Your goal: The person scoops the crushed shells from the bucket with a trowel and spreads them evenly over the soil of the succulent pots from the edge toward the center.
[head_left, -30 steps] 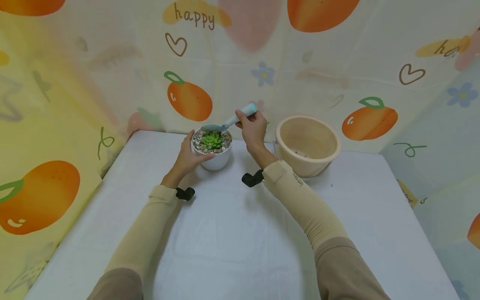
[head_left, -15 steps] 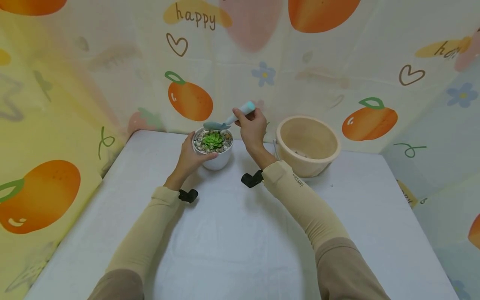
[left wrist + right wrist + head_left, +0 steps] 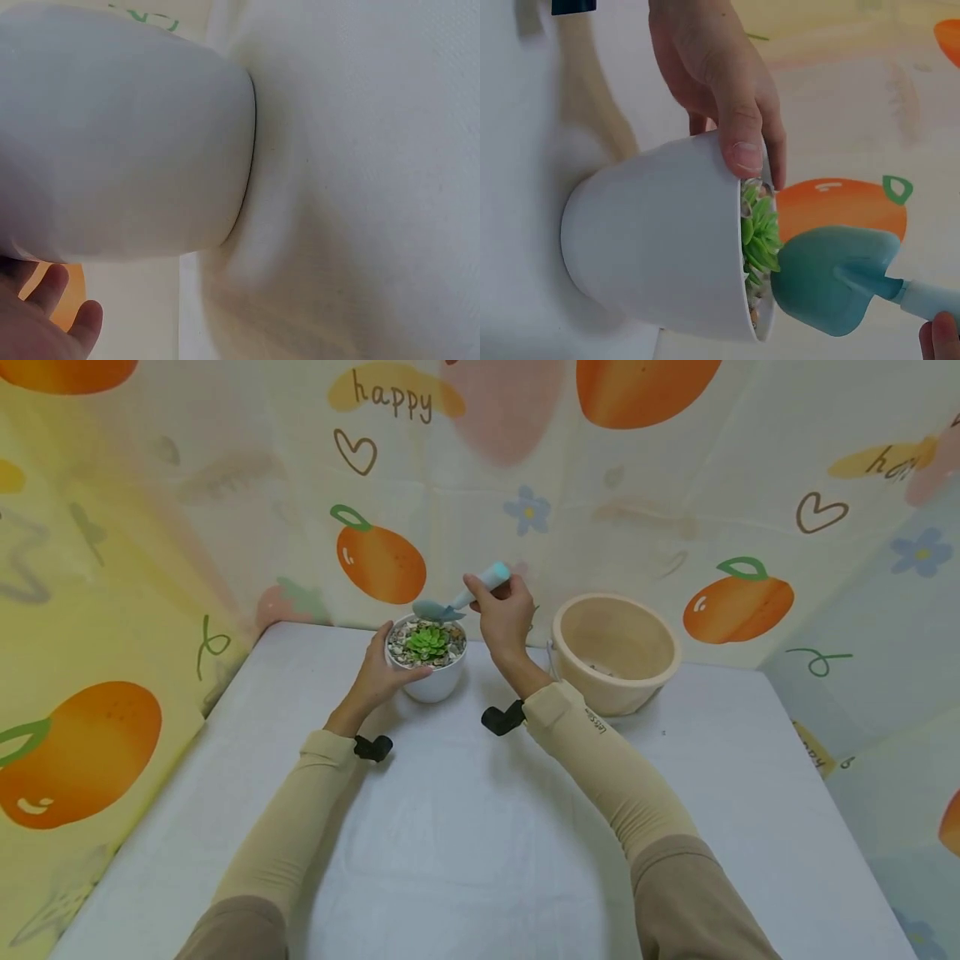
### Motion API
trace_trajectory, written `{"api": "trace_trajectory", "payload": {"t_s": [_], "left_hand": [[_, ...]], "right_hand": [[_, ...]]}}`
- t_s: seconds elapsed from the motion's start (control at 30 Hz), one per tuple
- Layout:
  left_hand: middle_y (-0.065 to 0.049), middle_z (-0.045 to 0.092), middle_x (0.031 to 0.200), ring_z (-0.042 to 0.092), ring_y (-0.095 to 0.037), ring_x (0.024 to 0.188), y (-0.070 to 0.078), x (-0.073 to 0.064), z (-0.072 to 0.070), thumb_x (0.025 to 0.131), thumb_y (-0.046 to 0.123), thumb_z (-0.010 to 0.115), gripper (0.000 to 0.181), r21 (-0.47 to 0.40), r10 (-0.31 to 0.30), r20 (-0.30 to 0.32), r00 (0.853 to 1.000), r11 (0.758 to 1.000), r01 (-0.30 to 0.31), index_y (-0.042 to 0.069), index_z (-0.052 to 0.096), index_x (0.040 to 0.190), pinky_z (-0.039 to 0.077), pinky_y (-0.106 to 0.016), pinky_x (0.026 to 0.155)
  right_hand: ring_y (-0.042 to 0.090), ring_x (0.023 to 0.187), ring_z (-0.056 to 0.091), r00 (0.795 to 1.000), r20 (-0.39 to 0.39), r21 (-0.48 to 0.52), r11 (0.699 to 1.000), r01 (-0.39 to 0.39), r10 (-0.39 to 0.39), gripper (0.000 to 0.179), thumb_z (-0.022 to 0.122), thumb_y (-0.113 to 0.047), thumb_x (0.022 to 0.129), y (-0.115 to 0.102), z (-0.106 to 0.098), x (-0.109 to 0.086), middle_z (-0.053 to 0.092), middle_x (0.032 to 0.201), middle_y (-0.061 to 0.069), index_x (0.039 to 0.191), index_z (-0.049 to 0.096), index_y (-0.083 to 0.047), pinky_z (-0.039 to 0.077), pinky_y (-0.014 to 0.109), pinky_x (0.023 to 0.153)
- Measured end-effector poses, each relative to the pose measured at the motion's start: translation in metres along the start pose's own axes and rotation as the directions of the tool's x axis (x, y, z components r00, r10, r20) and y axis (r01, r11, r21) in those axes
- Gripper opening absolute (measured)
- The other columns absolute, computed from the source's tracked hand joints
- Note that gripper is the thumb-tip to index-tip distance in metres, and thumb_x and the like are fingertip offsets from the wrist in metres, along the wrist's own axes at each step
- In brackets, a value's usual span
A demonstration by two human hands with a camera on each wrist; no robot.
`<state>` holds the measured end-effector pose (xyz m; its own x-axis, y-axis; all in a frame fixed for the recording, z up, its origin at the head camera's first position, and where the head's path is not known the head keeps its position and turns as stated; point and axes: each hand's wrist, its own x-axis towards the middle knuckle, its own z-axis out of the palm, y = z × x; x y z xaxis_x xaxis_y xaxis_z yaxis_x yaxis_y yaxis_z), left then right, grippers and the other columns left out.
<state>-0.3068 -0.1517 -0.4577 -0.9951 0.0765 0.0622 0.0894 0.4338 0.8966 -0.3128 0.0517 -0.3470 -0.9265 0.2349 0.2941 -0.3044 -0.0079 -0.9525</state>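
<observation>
A white flowerpot (image 3: 433,687) stands on the table, filled with small pebbles (image 3: 402,647) round a green succulent (image 3: 428,642). My left hand (image 3: 377,675) grips the pot's rim from the left, thumb along the near side. In the right wrist view the thumb (image 3: 744,142) presses on the rim beside the plant. My right hand (image 3: 506,620) holds the pale blue handle of a small garden trowel (image 3: 486,583). The trowel's teal blade (image 3: 832,274) hangs at the far rim, over the pebbles and close to the leaves.
A larger beige bucket-shaped pot (image 3: 617,643) stands right of my right hand, with a few small bits on its bottom. A white cloth covers the table (image 3: 465,852). A patterned curtain (image 3: 600,493) hangs right behind the pots.
The trowel blade has lifted slightly off the pebbles and shifted a little right, its handle rising with my right hand. The left hand keeps its hold on the flowerpot.
</observation>
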Motion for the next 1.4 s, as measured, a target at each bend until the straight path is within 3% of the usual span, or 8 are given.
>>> {"api": "trace_trajectory", "payload": {"t_s": [0.27,0.6,0.73,0.9,1.13,1.4], "left_hand": [[-0.014,0.02,0.16,0.021,-0.032,0.148,-0.003,0.001,0.001,0.075,0.041,0.083,0.114,-0.035,0.027,-0.016,1.0,0.999,-0.027,0.011,0.009,0.156,0.018,-0.056,0.12],[-0.012,0.019,0.161,0.02,-0.031,0.149,-0.005,-0.001,0.002,0.075,0.041,0.083,0.114,-0.041,0.033,-0.021,0.999,0.999,-0.034,0.011,0.008,0.157,0.017,-0.057,0.12],[-0.012,0.018,0.161,0.02,-0.031,0.149,-0.005,0.0,0.002,0.074,0.04,0.083,0.114,-0.056,0.029,-0.021,0.999,0.998,-0.03,0.012,0.009,0.156,0.016,-0.056,0.12],[-0.011,0.017,0.162,0.018,-0.03,0.15,-0.004,0.001,0.002,0.075,0.039,0.083,0.114,-0.069,0.005,-0.021,1.0,0.998,-0.007,0.014,0.008,0.157,0.016,-0.054,0.121],[-0.01,0.012,0.164,0.014,-0.029,0.151,0.0,0.005,0.0,0.075,0.037,0.084,0.115,-0.099,0.003,-0.027,1.0,0.995,-0.006,0.015,0.006,0.157,0.014,-0.053,0.122],[-0.01,0.012,0.164,0.014,-0.029,0.151,-0.004,0.002,0.004,0.076,0.033,0.083,0.114,-0.104,-0.015,-0.012,1.0,0.995,0.014,0.015,0.006,0.157,0.014,-0.052,0.122]], "right_hand": [[0.015,0.072,0.068,1.0,-0.02,0.007,1.0,-0.003,0.003,0.03,0.077,-0.026,0.084,-0.001,0.003,-0.001,0.061,0.078,-0.002,0.096,0.059,-0.005,0.06,0.033,0.075],[0.025,0.083,0.071,1.0,-0.01,0.07,0.998,-0.01,0.011,0.029,0.074,-0.024,0.087,0.003,0.0,-0.001,0.062,0.083,0.001,0.099,0.06,-0.002,0.06,0.027,0.073],[0.022,0.081,0.071,0.999,-0.016,0.111,0.993,-0.041,0.043,0.027,0.074,-0.023,0.086,0.0,-0.004,0.001,0.063,0.086,0.001,0.099,0.062,-0.002,0.059,0.028,0.075],[0.012,0.074,0.069,0.996,-0.026,0.149,0.986,-0.081,0.085,0.023,0.075,-0.02,0.086,-0.005,-0.011,0.002,0.063,0.085,0.001,0.098,0.065,-0.003,0.059,0.027,0.075],[0.013,0.078,0.07,0.995,-0.027,0.186,0.979,-0.087,0.094,0.031,0.075,-0.018,0.085,-0.016,-0.024,0.007,0.066,0.085,0.0,0.108,0.067,0.002,0.059,0.027,0.076],[0.013,0.074,0.071,0.99,-0.04,0.204,0.971,-0.126,0.137,0.014,0.076,-0.013,0.084,-0.018,-0.05,0.006,0.066,0.083,0.003,0.091,0.067,-0.005,0.06,0.028,0.073]]}}
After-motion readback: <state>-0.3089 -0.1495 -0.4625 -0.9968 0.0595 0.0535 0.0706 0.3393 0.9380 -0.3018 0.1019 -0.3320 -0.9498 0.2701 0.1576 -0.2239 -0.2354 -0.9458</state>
